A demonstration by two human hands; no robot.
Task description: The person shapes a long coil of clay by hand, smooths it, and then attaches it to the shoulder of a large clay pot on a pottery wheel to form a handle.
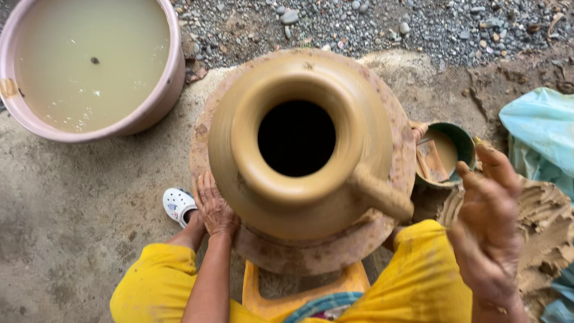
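1. Bottom edge: yellow trousers [418, 281] and a yellow stool [299, 290], both cut off by the frame.
2. Lower right, the right hand [487, 230] is lifted, open, clay-smeared, holding nothing.
3. Lower left of centre, the left hand [215, 209] lies flat and open against the clay pot [299, 149], fingers spread; its palm is hidden.
4. The pot fills the centre on a round wheel [335, 251], its rim blurred, its inside black.
5. Right of it, a small green bowl [463, 140], contents hard to read.
6. Upper left, a pink basin [161, 101] of murky water, cropped.
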